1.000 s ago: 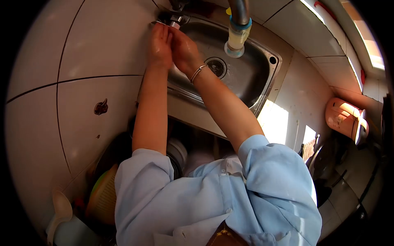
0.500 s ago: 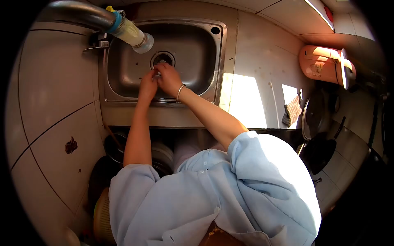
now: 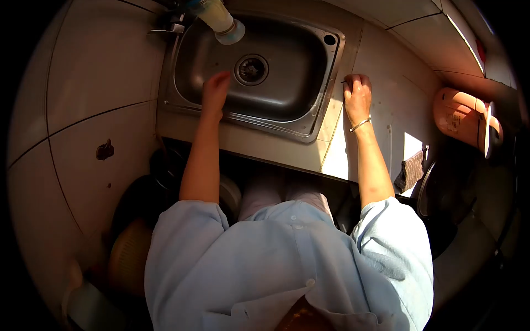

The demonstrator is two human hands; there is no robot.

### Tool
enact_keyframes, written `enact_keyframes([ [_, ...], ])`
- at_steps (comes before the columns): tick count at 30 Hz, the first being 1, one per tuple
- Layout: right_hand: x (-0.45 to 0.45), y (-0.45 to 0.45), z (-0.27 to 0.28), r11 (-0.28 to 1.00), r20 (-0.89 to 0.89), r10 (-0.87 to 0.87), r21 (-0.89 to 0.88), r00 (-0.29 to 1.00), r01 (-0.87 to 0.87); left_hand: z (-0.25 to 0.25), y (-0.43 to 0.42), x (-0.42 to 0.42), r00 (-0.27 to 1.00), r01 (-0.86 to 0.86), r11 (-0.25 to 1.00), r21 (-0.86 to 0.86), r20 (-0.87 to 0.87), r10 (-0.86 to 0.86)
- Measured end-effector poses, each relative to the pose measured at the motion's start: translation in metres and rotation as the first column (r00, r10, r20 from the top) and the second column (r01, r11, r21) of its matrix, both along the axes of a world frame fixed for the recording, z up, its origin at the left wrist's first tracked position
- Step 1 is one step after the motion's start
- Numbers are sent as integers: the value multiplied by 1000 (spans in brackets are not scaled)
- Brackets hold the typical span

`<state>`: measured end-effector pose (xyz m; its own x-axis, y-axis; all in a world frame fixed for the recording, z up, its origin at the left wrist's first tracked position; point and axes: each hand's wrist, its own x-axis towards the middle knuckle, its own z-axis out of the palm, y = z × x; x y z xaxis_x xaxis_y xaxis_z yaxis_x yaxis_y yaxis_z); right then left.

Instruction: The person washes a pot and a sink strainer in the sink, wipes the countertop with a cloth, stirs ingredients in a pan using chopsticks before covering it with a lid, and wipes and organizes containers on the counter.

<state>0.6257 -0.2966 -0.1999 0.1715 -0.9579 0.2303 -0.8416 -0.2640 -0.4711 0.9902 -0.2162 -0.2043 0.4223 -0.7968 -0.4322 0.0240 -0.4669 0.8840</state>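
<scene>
My left hand [image 3: 214, 92] hovers over the near left part of the steel sink [image 3: 301, 133]; its fingers are smeared by motion, so whether they are closed is unclear. On the counter right of the sink, my right hand [image 3: 359, 95] has its fingers bent and pressed together, pointing down at the surface. A tiny dark scrap [image 3: 343, 81] shows beside those fingertips; it is too small to identify. A metal bangle [image 3: 360, 123] circles my right wrist. The drain [image 3: 252, 70] lies uncovered by hands, with a dark strainer inside.
A faucet with a cloudy filter nozzle [image 3: 230, 32] reaches over the sink's far left. On the right stand a pink container [image 3: 459, 118] and a dark patterned cloth [image 3: 409, 172] near the counter's front edge. A tiled wall [image 3: 99, 71] bounds the left.
My hands were together over the drain and have parted. The right hand moved right onto the counter, while the left drew back from the drain. The view has also shifted.
</scene>
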Motion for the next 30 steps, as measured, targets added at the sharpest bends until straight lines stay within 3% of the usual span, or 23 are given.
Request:
enact_keyframes([
  [2, 3, -4, 7, 1000, -82, 9, 27, 997, -7, -12, 1, 18, 952, 80, 996, 28, 293, -84],
  [4, 1, -7, 4, 998, -192, 60, 18, 979, -58, -48, -2, 47, 801, 189, 976, 104, 558, -215],
  [5, -1, -9, 4, 998, -203, 56, 30, 978, -51, -63, -4, 60, 512, 390, 890, 237, 747, -424],
  [6, -1, -10, 5, 998, -216, 53, 41, 975, -45, -78, -4, 74, 138, 511, 752, 417, 823, -551],
  [8, 5, -14, 8, 999, -166, 35, 34, 986, -30, -84, -9, 85, -100, 471, 584, 661, 698, -709],
  [10, 16, -17, 13, 1000, -36, 10, 12, 999, -9, -79, -25, 69, 258, 374, 536, 757, 470, -844],
  [12, 70, -13, 38, 991, 203, 105, 62, 974, -120, -101, -40, 52, 17, 453, 362, 815, 398, -917],
  [14, 117, -14, 26, 909, 225, 373, 108, 900, -403, -138, -51, 31, 538, 545, 638, 544, 356, -764],
  [15, 134, -17, 2, 772, 230, 511, 300, 828, -560, -131, -53, 20, 729, 503, 779, 375, 300, -615],
  [17, 168, -24, -49, 657, 119, 642, 424, 758, -623, -105, -50, 5, 963, 262, 964, 48, 59, -264],
  [20, 226, -50, -68, 754, 132, 509, 407, 850, -515, -111, -61, 42, 926, -2, 1000, 18, 378, -5],
  [21, 238, -67, -90, 784, 81, 549, 297, 832, -546, -90, -65, 52, 831, 61, 982, 181, 536, -150],
  [23, 259, -95, -140, 799, -32, 601, 60, 799, -598, -126, -65, 54, 727, 47, 999, 2, 685, -36],
  [24, 264, -93, -142, 778, -60, 628, 67, 776, -625, -140, -64, 54, 665, 54, 995, -79, 747, 24],
  [26, 270, -80, -123, 739, -116, 673, 88, 730, -668, -88, -55, 31, 869, 287, 951, 119, 386, -310],
  [27, 269, -72, -77, 676, -134, 705, 422, 696, -604, -73, -52, 21, 894, 404, 896, 182, 127, -429],
  [28, 259, -63, -70, 652, -87, 710, 457, 699, -605, -65, -53, 15, 848, 530, 824, 199, -142, -511],
  [30, 238, -54, -64, 603, 5, 707, 519, 707, -606, -63, -45, 16, 940, 340, 933, 119, 0, -343],
])
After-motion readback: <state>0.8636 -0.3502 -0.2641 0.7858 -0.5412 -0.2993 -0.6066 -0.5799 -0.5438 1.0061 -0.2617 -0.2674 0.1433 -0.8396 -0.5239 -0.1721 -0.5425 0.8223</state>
